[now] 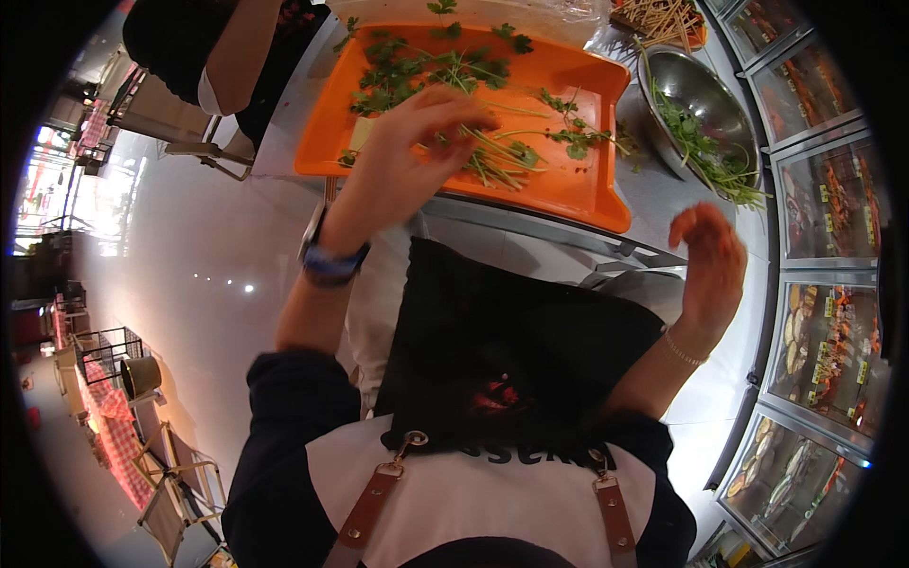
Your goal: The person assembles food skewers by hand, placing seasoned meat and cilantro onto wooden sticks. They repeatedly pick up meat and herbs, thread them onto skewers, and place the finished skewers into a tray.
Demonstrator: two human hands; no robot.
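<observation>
An orange plastic tray (554, 192) lies on the table before me, with leafy coriander-like herbs (398, 74) strewn across it. Over its front half hovers my left hand (419, 142), slightly blurred, with a gap between thumb and fingers. Cut herb stems (497, 160) spread below and beside those fingers; I see nothing gripped. My right hand (710, 266) is raised near the table's right front edge, its fingers loosely bent and apart, holding nothing visible. Beyond it a steel bowl (699, 78) stands tilted in view, with herb sprigs (692, 138) inside and stems hanging over its near rim.
Thin wooden skewers (660, 21) fill a container at the back right. Clear plastic wrap (579, 14) lies behind the tray. Another person's arm (238, 57) is at the far left. Glass-door display fridges (824, 184) line the right side; a folding chair (174, 490) stands lower left.
</observation>
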